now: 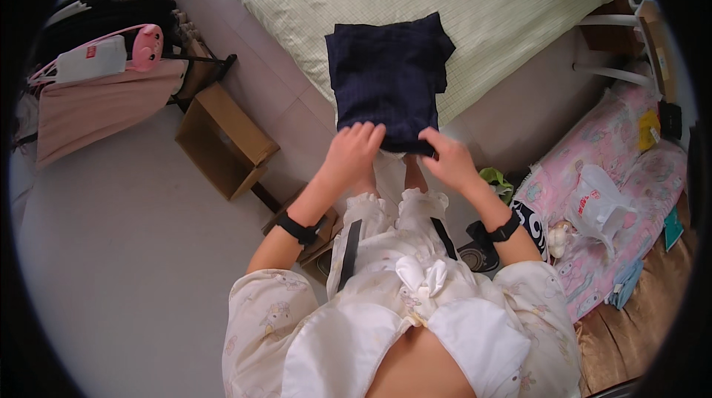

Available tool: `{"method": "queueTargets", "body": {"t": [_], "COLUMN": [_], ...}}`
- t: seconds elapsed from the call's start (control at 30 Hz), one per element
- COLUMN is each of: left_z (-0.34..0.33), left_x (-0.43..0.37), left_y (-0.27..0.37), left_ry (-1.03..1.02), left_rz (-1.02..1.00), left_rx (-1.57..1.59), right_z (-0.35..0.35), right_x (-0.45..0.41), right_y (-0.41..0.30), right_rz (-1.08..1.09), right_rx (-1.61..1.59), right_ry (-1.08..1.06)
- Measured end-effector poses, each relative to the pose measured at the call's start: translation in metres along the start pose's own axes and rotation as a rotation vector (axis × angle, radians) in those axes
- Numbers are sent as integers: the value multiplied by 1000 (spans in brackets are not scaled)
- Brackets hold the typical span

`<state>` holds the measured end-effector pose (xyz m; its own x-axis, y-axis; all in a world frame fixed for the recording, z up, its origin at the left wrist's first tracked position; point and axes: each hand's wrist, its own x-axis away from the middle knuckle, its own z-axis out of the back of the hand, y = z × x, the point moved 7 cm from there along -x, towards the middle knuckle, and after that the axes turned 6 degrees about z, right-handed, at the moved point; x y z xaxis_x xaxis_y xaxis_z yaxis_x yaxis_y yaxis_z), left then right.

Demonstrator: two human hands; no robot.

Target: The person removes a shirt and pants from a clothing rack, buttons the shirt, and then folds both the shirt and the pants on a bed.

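Note:
A dark navy garment (386, 72), partly folded into a rough square, lies over the corner of a bed with a pale green checked cover (495, 25). Its near edge hangs a little past the mattress. My left hand (356, 147) grips the near left corner with the fingers curled over the cloth. At the near right corner, my right hand (448, 156) pinches the fabric between thumb and fingers. The near edge is stretched between both hands. Corners of cloth stick out unevenly at the far right of the garment.
On the left are a clothes rack (222, 67) with hanging garments and an open cardboard box (222, 142). To the right, a pink patterned cover (578, 264) bears a white plastic bag (603, 206). A dark shoe (479, 250) sits on the floor by my legs.

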<state>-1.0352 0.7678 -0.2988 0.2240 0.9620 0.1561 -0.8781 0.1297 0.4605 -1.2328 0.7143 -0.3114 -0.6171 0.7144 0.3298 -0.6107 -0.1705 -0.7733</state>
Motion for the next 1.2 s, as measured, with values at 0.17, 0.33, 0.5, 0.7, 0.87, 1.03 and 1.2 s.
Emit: {"method": "queueTargets", "body": {"t": [0.17,0.33,0.5,0.7,0.87,1.03,1.2], "left_z": [14,-67,-112,-149,-149,-106,-58], "left_x": [-111,-156,-115,-127,-128,-121,-113], "left_y": [-107,-219,-240,-238,-258,-248,-212], "left_ry": [331,-135,-89,-205,-55,165,223], "left_rz": [247,837,946,860,838,705,733], "left_rx": [232,-113,220,431,717,905,794], "right_z": [25,-4,-55,-81,-89,-8,42], "right_x": [-126,-205,-179,-163,-176,-212,-208], "right_y": [44,189,236,264,233,172,164], "right_rz": [-113,-324,-570,-717,-830,-538,-442], "right_rx": [-178,374,109,-386,-974,-968,-1041], "right_ry": [225,118,216,488,351,398,259]}}
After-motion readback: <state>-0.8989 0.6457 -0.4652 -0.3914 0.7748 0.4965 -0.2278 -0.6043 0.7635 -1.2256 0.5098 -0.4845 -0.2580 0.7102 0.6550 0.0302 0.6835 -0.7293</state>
